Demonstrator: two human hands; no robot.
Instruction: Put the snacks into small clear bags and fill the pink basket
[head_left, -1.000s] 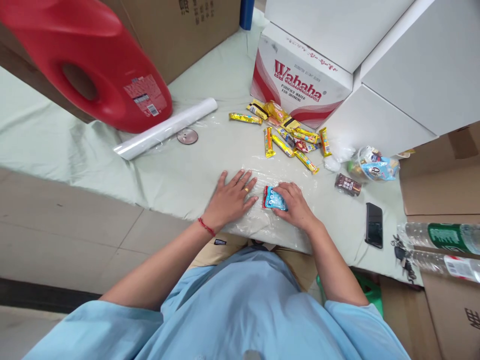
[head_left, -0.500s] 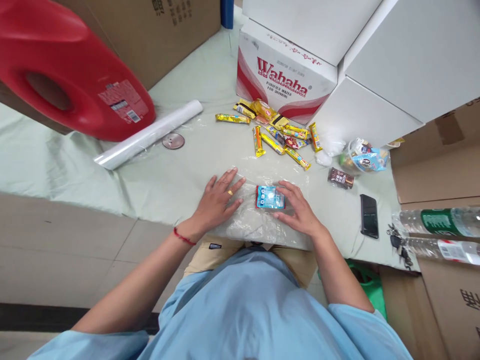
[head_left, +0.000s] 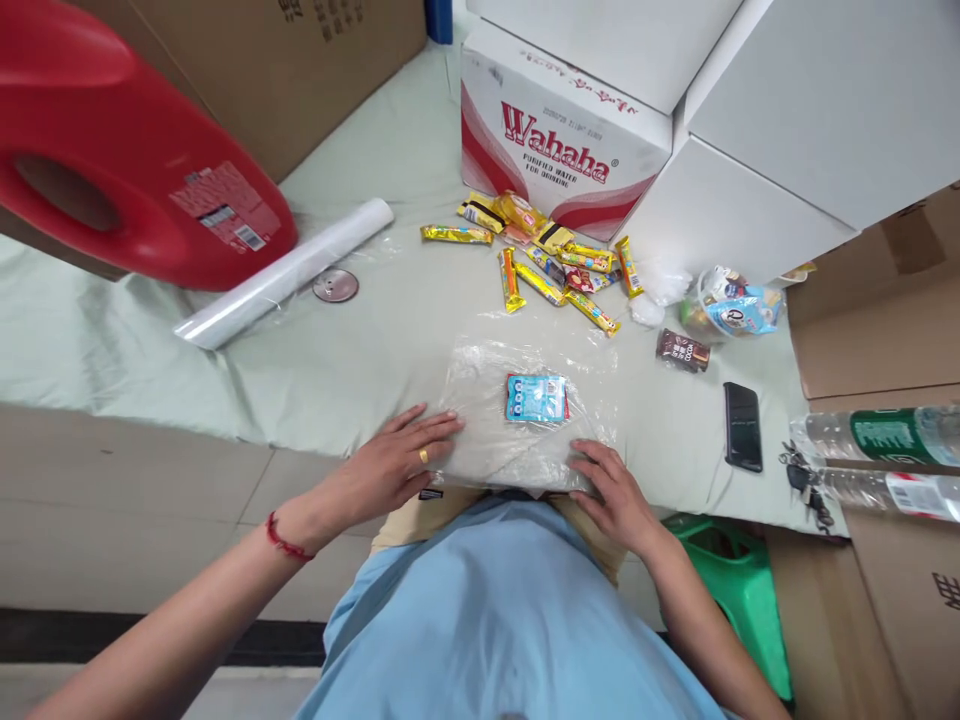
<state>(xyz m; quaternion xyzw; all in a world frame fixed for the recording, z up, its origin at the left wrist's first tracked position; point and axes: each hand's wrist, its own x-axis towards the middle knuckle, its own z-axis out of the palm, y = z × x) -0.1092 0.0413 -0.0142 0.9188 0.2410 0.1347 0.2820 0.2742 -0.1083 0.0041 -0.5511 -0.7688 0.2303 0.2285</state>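
A red jug [head_left: 150, 180] stands at the far left of the tabletop [head_left: 97, 340], with a roll of clear film [head_left: 285, 272] lying slantwise near its base and a round metal disc [head_left: 335, 285] just beside the roll. Next comes the left hand [head_left: 417, 450], palm down and spread open, its fingers stretched over the left side of a loose sheet of clear film [head_left: 476, 445], thumb apart from them, gripping nothing that shows. A small blue packet with red edges [head_left: 536, 398] lies flat on the sheet, between the hands and apart from both. Beyond it, yellow-wrapped snacks [head_left: 540, 285] are scattered before a white and red carton [head_left: 551, 135]. The right hand [head_left: 611, 490] is open too, fingers lightly bent at the sheet's near right corner, thumb apart, with no object in its grasp. Further right are a brown cocoa packet [head_left: 682, 351], a clear tub of wrapped snacks [head_left: 731, 305], a dark phone [head_left: 742, 427], then keys [head_left: 806, 485] beside two plastic bottles [head_left: 889, 436].
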